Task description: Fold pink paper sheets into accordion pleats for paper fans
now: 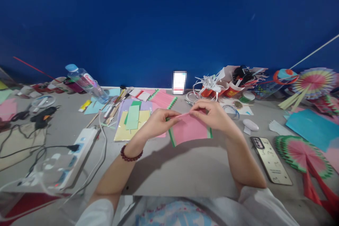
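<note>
A sheet of pink paper (190, 129) with green strips along its two side edges is held above the grey table. My left hand (161, 122) pinches its upper left part between thumb and fingers. At the top edge, towards the right, my right hand (208, 113) pinches the same sheet. The upper edge looks bent or folded between the hands, and the lower edge hangs free. Behind it lies a pleated pink paper (165, 99) with green edges. A yellow packet (144, 116) with green paper strips (132, 117) on it lies left of my left hand.
On the left stand a tilted water bottle (88, 83) and a white power strip (79, 157) with cables. To the right are a phone (271, 160), a green-edged pink paper fan (304, 157), blue paper (312, 129) and red cups (233, 90). A blue wall (169, 24) closes the back.
</note>
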### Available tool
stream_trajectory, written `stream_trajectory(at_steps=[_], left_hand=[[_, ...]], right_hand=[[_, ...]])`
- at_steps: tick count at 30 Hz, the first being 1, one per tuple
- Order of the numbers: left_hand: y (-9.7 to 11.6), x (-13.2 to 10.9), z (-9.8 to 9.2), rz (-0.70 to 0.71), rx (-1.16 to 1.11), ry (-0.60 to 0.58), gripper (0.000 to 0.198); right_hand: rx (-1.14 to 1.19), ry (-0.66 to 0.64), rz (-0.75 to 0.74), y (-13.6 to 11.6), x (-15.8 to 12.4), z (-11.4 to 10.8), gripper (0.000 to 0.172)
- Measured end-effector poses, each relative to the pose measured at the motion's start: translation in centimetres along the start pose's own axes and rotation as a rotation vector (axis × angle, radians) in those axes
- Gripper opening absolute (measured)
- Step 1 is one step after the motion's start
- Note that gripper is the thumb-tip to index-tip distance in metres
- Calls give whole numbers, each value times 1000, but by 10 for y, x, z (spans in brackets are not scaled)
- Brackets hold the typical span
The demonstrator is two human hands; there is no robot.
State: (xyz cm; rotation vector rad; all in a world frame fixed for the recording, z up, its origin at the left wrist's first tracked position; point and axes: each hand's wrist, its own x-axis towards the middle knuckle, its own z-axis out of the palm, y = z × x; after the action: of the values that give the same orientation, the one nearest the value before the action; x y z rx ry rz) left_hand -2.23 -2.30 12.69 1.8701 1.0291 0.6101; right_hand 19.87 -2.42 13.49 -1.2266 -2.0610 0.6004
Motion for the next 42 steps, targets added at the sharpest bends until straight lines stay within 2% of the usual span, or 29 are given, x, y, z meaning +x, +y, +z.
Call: stream_trajectory(at_steps=[10, 16, 20, 25, 30, 42], left_hand=[[-1, 1, 5, 22, 7, 79, 35], [-4, 1, 13, 77, 150, 141, 36], [-4, 2, 17, 104, 192, 142, 36], [-2, 2, 14, 100, 92, 111, 30], [-2, 1, 4, 41, -55, 169, 30], [-2, 0, 3, 74, -165, 203, 29]], right_hand=[[-25, -10, -17, 1, 0, -1, 14], [-219, 0, -129, -1, -2, 7, 10], [-212, -33, -169, -3, -3, 13, 13], [-127, -4, -104, -5, -2, 9, 15], [-77, 40, -33, -6, -4, 3, 15], [-41, 30, -28, -8, -7, -2, 14]])
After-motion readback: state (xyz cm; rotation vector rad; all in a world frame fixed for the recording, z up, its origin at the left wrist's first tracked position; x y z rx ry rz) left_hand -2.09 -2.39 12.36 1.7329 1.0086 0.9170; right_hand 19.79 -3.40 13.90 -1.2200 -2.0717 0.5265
